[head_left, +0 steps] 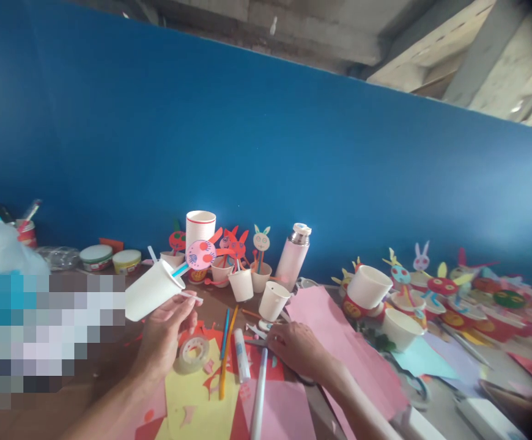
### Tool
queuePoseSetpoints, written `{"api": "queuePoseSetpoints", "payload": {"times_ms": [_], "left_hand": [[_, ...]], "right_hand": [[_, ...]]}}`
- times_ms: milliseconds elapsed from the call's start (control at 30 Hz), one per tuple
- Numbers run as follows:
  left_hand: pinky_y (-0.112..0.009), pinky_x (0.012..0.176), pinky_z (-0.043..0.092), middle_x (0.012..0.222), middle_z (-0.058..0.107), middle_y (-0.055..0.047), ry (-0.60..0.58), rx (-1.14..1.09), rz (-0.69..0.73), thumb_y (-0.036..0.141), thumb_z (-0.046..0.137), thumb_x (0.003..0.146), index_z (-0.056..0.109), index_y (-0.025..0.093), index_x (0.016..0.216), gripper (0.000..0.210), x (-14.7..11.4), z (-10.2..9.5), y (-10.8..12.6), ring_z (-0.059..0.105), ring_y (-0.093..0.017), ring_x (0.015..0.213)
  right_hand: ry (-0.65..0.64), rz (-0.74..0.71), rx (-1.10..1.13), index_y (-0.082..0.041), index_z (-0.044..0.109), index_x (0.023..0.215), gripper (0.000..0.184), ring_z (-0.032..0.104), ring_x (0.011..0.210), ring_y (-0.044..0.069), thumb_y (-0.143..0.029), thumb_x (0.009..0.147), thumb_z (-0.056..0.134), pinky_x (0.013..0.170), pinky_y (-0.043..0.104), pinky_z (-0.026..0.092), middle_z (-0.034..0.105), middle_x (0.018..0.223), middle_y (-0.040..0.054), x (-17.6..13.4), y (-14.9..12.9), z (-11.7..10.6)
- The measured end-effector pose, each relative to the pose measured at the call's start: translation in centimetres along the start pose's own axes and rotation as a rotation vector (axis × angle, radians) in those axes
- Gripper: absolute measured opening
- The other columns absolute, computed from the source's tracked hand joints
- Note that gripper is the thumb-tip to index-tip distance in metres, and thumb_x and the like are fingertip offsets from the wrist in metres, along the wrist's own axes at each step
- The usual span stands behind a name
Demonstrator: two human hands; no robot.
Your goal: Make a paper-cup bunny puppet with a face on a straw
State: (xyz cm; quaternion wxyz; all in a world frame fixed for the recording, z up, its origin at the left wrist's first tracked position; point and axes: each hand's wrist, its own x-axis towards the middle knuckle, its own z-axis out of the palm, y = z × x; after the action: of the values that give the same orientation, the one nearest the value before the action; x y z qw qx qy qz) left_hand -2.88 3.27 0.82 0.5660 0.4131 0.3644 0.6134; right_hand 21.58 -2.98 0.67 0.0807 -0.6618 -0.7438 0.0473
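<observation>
My left hand (pixel 170 324) is closed on a white paper cup (pixel 151 290), tilted with its mouth toward the right. Out of the cup leans a pink paper rabbit face (pixel 201 254) with red ears on a blue stick. A thin pale strip (pixel 191 297) shows at my left fingertips. Low over the table, my right hand (pixel 298 348) has its fingers curled over scissors (pixel 255 332), whose blades point left; the grip is partly hidden. Near it stand a small white cup (pixel 274 300) and a glue stick (pixel 242 355).
Clear tape (pixel 191 354), a yellow pencil (pixel 227 360) and a white marker (pixel 259 391) lie on coloured paper. A pink thermos (pixel 292 256), stacked cups (pixel 200 227) and several rabbit-face cups stand behind. Pink sheets (pixel 339 342) lie right. A blurred-out area covers the left.
</observation>
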Motion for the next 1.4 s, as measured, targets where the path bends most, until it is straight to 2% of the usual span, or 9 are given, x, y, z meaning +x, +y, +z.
{"api": "queuePoseSetpoints", "payload": {"times_ms": [433,800,933,1067,1200,1400], "left_hand": [[-0.018,0.043,0.037,0.072,0.064,0.002,0.006,0.004,-0.022,0.032,0.072,0.066,0.061,0.017,0.080,0.024,0.1,-0.2,-0.3,0.049,-0.005,0.046],[-0.018,0.044,0.037,0.075,0.063,0.001,-0.011,0.023,0.003,0.032,0.070,0.069,0.062,0.017,0.078,0.020,0.4,-0.5,-0.3,0.049,-0.006,0.049],[-0.018,0.043,0.036,0.075,0.063,0.001,0.011,0.012,0.013,0.030,0.071,0.068,0.063,0.016,0.079,0.020,0.6,-0.5,0.3,0.049,-0.006,0.048],[-0.018,0.044,0.038,0.074,0.063,0.001,0.041,-0.019,0.076,0.028,0.070,0.069,0.063,0.017,0.079,0.017,1.3,-0.9,1.7,0.048,-0.006,0.050],[-0.018,0.043,0.038,0.073,0.063,0.000,0.069,-0.049,0.121,0.025,0.071,0.068,0.063,0.017,0.078,0.015,1.9,-1.2,2.7,0.048,-0.007,0.051],[-0.019,0.044,0.038,0.073,0.062,0.001,0.049,-0.050,0.116,0.025,0.069,0.069,0.063,0.016,0.079,0.015,1.5,-0.8,2.4,0.048,-0.006,0.049]], "right_hand": [[-0.003,0.016,0.026,-0.022,0.066,0.080,0.020,0.065,0.075,0.019,-0.019,0.082,0.046,0.060,0.024,0.031,0.071,0.080,0.0028,0.1,0.3,0.2],[0.060,0.042,0.137,-0.021,0.064,0.078,0.019,0.061,0.072,0.014,-0.018,0.083,0.046,0.059,0.021,0.031,0.068,0.079,0.0005,0.2,-0.3,-0.3],[0.124,0.032,0.180,-0.021,0.065,0.080,0.019,0.060,0.078,0.014,-0.016,0.082,0.046,0.064,0.020,0.033,0.068,0.084,0.0017,0.1,0.0,-0.5],[0.166,0.044,0.182,-0.019,0.064,0.075,0.020,0.058,0.071,0.013,-0.015,0.082,0.045,0.060,0.020,0.032,0.066,0.079,0.0018,0.1,0.2,-0.6],[0.162,-0.047,0.207,-0.020,0.065,0.077,0.020,0.058,0.072,0.013,-0.015,0.083,0.046,0.062,0.020,0.033,0.065,0.078,0.0013,0.1,-1.1,0.0],[0.164,-0.265,0.181,-0.020,0.064,0.071,0.017,0.055,0.069,0.012,-0.013,0.081,0.052,0.065,0.022,0.034,0.062,0.071,0.0000,-0.4,-5.0,1.8]]}}
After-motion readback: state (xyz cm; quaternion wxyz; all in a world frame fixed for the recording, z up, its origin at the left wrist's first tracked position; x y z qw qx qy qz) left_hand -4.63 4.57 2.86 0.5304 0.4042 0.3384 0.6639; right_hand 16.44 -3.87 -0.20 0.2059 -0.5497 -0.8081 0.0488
